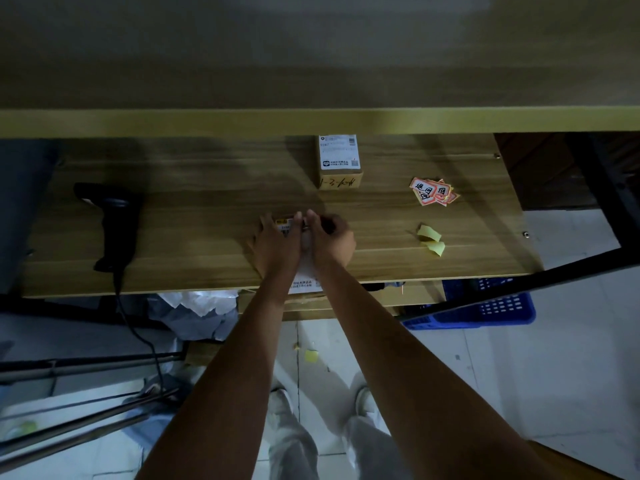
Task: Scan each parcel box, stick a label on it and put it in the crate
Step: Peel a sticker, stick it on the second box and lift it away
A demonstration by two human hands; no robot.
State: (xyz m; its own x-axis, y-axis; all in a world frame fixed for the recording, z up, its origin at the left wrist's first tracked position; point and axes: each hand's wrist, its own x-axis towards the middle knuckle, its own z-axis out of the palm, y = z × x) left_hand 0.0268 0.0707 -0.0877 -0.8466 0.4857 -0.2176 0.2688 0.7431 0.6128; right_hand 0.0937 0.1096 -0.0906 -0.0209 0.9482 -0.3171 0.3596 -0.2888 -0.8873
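Both hands are together near the front edge of the surface point(207, 188), on top of a parcel point(306, 271) that's mostly hidden under them. The left hand point(275, 242) lies flat on it, fingers fairly straight, pressing down. The right hand point(330, 239) is curled with its fingertips meeting the left's — looks like it's pinching something small, can't make out what. A bit of yellow-and-white print shows between the fingers, and the parcel's white shipping slip pokes out toward 6 o'clock, over the surface edge.

From the hands outward: a second box point(340, 161) sits at about 12 o'clock, white slip on top, handwriting on its near side. At 2 o'clock there's a little pile of red-and-white labels point(434, 192), and at 3 o'clock some yellow backing scraps point(431, 237). The black scanner point(112, 220) lies well off at 9 o'clock, cord dropping over the edge. Blue crate point(498, 308) is down on the floor at 4 o'clock — partly under the surface.
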